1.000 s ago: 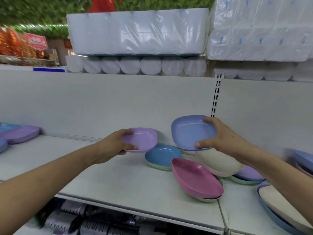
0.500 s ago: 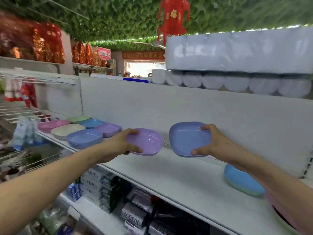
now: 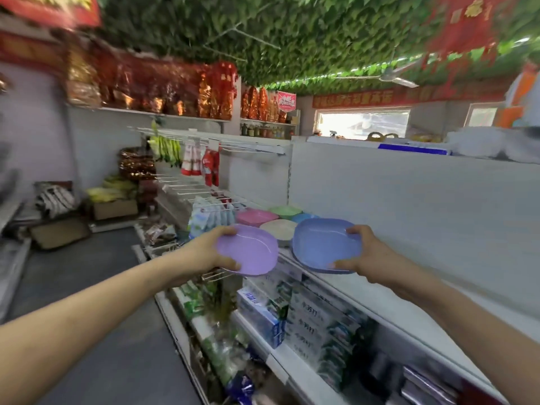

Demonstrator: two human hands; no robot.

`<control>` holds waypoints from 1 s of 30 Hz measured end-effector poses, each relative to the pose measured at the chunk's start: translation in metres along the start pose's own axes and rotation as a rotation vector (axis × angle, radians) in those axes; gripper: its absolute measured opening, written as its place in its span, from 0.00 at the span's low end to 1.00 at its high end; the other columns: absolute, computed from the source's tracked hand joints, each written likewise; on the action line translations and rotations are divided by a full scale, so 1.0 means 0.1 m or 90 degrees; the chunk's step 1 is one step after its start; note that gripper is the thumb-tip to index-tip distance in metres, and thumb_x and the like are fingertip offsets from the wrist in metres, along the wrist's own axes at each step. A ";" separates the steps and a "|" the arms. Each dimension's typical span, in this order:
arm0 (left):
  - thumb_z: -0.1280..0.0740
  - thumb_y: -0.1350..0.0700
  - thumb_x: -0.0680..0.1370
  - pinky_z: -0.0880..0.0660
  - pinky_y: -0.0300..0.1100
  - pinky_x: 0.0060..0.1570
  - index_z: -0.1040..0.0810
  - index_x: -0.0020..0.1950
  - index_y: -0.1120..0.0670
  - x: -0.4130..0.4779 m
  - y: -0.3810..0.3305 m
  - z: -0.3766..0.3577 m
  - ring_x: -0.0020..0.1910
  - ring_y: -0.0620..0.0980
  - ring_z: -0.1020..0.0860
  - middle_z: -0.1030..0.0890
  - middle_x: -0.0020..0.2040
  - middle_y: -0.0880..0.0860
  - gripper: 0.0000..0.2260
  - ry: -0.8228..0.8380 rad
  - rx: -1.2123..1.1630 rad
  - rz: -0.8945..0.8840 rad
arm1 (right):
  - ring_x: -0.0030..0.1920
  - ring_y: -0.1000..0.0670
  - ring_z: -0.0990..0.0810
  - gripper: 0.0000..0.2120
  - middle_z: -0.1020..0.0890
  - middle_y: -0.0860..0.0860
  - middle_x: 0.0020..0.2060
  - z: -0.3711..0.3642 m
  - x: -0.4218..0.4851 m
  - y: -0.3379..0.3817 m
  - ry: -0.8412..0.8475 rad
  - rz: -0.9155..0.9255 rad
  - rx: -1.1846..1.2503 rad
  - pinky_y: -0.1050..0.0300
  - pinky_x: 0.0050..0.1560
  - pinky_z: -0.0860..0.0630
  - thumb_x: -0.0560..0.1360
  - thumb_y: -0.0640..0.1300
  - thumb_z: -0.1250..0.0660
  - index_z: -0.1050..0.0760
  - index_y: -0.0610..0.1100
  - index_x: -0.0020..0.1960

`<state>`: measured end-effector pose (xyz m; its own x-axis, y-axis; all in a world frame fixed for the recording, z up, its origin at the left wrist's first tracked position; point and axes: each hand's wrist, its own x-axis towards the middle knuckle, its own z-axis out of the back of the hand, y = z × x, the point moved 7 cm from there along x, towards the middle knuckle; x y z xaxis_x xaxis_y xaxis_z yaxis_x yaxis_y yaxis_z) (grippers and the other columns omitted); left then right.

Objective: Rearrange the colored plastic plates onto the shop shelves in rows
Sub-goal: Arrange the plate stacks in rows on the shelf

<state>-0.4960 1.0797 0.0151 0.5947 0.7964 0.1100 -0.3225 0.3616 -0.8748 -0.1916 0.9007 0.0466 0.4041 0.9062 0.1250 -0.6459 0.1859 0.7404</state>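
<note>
From the head view, both bare forearms reach forward from the lower corners, level with each other, wrists straight. The left hand (image 3: 204,252) curls round the near left rim of a purple plate (image 3: 251,249), thumb on the top edge and fingers under the lower edge, holding it tilted with its hollow facing the camera. The right hand (image 3: 365,252) grips the right rim of a periwinkle-blue plate (image 3: 324,244) in the same way, thumb above and fingers below, hollow also facing the camera. The two plates are held side by side, close but apart, above the front edge of a white shelf (image 3: 394,305). Just beyond them, further along that shelf, lie a pink plate (image 3: 255,216), a green plate (image 3: 285,211), a cream plate (image 3: 279,229) and a light blue plate (image 3: 302,217), set close together in rows; the held plates partly hide the cream one. A white back panel (image 3: 409,206) rises behind the shelf. Below it, a lower shelf carries boxed goods (image 3: 315,314). To the left runs a grey floor (image 3: 87,287), and green leaves (image 3: 292,39) cover the ceiling, with a bright window (image 3: 362,122) at the far end.
</note>
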 end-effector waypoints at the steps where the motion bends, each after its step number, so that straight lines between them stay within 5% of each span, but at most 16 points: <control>1: 0.17 0.54 0.66 0.21 0.47 0.60 0.28 0.72 0.38 -0.01 0.11 0.18 0.63 0.48 0.23 0.30 0.71 0.46 0.38 -0.011 -0.003 0.005 | 0.45 0.54 0.29 0.40 0.29 0.51 0.62 -0.17 0.09 0.11 0.002 0.008 0.003 0.59 0.38 0.32 0.71 0.53 0.20 0.41 0.56 0.74; 6: 0.20 0.59 0.71 0.23 0.36 0.48 0.28 0.73 0.43 0.10 0.52 0.70 0.59 0.42 0.24 0.30 0.70 0.47 0.34 -0.045 -0.010 0.010 | 0.64 0.48 0.28 0.43 0.31 0.54 0.66 -0.72 0.48 0.41 0.001 0.040 -0.006 0.50 0.58 0.28 0.68 0.53 0.18 0.40 0.52 0.73; 9: 0.21 0.59 0.72 0.25 0.33 0.40 0.28 0.72 0.42 0.33 0.74 0.76 0.55 0.46 0.21 0.30 0.69 0.48 0.32 -0.033 -0.032 0.022 | 0.62 0.48 0.27 0.43 0.29 0.53 0.65 -0.89 0.76 0.49 0.003 0.037 -0.026 0.51 0.55 0.29 0.68 0.54 0.18 0.39 0.51 0.73; 15: 0.20 0.57 0.71 0.20 0.47 0.46 0.29 0.73 0.41 0.99 1.04 0.98 0.52 0.53 0.19 0.30 0.67 0.47 0.34 -0.038 -0.016 0.032 | 0.62 0.47 0.27 0.41 0.29 0.52 0.65 -1.30 1.50 0.68 0.010 0.041 -0.037 0.51 0.54 0.28 0.69 0.56 0.20 0.40 0.54 0.72; 18: 0.20 0.57 0.71 0.22 0.42 0.41 0.29 0.72 0.40 1.31 1.20 1.33 0.48 0.51 0.20 0.30 0.67 0.47 0.34 -0.057 0.004 0.040 | 0.61 0.47 0.26 0.41 0.29 0.53 0.64 -1.53 1.98 0.86 0.018 0.059 -0.053 0.48 0.56 0.25 0.68 0.58 0.20 0.41 0.56 0.72; 23: 0.20 0.54 0.70 0.21 0.44 0.48 0.29 0.71 0.36 1.92 1.36 2.02 0.56 0.50 0.21 0.28 0.67 0.46 0.34 -0.076 0.037 0.045 | 0.61 0.48 0.27 0.40 0.30 0.55 0.65 -1.74 2.71 1.14 0.027 0.079 -0.029 0.51 0.53 0.27 0.70 0.55 0.20 0.41 0.55 0.72; 27: 0.21 0.56 0.72 0.23 0.44 0.38 0.28 0.70 0.38 2.45 1.36 2.14 0.40 0.51 0.22 0.27 0.64 0.49 0.31 -0.065 0.007 0.026 | 0.63 0.48 0.28 0.40 0.31 0.54 0.65 -1.75 3.08 1.14 0.022 0.055 -0.018 0.50 0.57 0.26 0.69 0.55 0.20 0.41 0.57 0.72; 30: 0.21 0.56 0.73 0.24 0.44 0.38 0.28 0.71 0.38 2.88 1.32 2.00 0.43 0.55 0.21 0.28 0.65 0.50 0.31 -0.021 0.021 -0.001 | 0.61 0.48 0.26 0.41 0.30 0.54 0.64 -1.69 3.18 1.06 0.002 0.025 -0.037 0.53 0.50 0.27 0.69 0.55 0.20 0.41 0.58 0.73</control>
<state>-0.5142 1.4535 0.0256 0.5704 0.8115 0.1268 -0.3464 0.3777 -0.8587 -0.2407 1.2731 0.0538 0.3748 0.9147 0.1510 -0.6984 0.1714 0.6949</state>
